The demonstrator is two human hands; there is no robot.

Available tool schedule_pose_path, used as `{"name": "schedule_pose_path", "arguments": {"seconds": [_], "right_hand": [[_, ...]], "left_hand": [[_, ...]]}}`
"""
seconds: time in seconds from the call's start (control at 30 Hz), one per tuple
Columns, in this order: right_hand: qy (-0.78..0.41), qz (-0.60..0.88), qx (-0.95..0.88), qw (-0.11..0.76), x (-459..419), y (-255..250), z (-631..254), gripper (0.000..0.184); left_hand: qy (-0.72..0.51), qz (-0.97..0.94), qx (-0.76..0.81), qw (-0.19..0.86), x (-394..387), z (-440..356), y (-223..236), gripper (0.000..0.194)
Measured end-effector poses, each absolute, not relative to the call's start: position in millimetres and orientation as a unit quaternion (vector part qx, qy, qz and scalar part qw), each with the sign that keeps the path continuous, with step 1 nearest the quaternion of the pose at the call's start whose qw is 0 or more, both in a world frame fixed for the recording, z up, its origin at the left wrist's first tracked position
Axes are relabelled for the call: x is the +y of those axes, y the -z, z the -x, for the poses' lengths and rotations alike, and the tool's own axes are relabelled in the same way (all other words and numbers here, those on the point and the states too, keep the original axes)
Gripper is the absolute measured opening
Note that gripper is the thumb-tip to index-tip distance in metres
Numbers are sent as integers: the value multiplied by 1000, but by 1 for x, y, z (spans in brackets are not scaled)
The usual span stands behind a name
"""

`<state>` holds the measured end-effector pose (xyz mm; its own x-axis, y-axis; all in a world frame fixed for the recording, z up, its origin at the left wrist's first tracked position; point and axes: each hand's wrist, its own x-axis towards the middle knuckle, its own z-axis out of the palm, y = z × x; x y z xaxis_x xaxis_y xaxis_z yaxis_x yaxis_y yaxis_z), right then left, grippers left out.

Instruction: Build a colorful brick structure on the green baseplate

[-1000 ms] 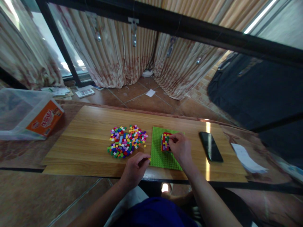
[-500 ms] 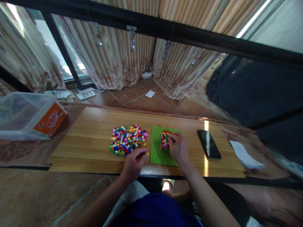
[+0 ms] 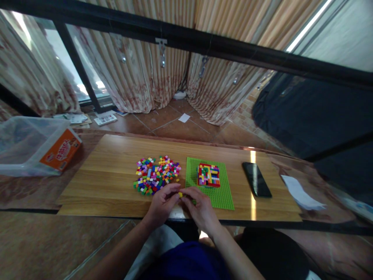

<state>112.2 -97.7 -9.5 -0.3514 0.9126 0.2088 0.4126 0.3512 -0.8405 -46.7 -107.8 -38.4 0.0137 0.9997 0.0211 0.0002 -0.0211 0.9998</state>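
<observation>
My left hand [image 3: 163,203] and my right hand [image 3: 200,205] meet near the table's front edge, fingertips closed around a small yellow toy brick [image 3: 180,195]. Part of the brick is hidden by the fingers. Just beyond my right hand lies a green baseplate [image 3: 224,196]. On it stands a low, box-like structure of many-coloured bricks [image 3: 208,175], with red along its rim and touched by neither hand. Behind and left of my left hand, a pile of loose coloured bricks [image 3: 157,175] is spread over the wood.
A black phone [image 3: 257,179] lies on the wooden table [image 3: 96,175], right of the baseplate. Further right is white paper [image 3: 301,192]. A clear plastic bin [image 3: 32,147] with an orange label stands at the left. Curtains [image 3: 157,81] hang behind a dark metal bar.
My right hand has left the brick structure and moved left and nearer to me, joining my left hand at the yellow brick. The structure's top is now uncovered.
</observation>
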Motion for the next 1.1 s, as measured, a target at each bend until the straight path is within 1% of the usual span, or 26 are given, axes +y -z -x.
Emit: {"name": "schedule_pose_path", "arguments": {"seconds": [0.17, 0.33, 0.43, 0.57, 0.7, 0.9, 1.1], "right_hand": [[-338, 429, -767, 336, -93, 7, -117, 16], [-301, 443, -781, 321, -90, 7, -119, 16], [-245, 472, -785, 317, -84, 10, -126, 17], [-127, 525, -779, 319, -66, 9, -142, 21], [-48, 534, -791, 294, -42, 3, -157, 24], [-8, 535, -812, 232, -22, 0, -161, 26], [38, 534, -822, 193, -24, 2, -159, 27]], "left_hand": [[-496, -507, 471, 524, -107, 49, 39, 29], [-494, -512, 469, 524, -108, 49, 37, 27], [-492, -516, 470, 519, -109, 48, 36, 28], [-484, -519, 479, 516, -110, 47, 34, 27], [-489, -516, 476, 518, -110, 47, 33, 25], [-492, -513, 463, 529, -110, 46, 33, 25], [-490, -513, 455, 538, -111, 47, 38, 23]]}}
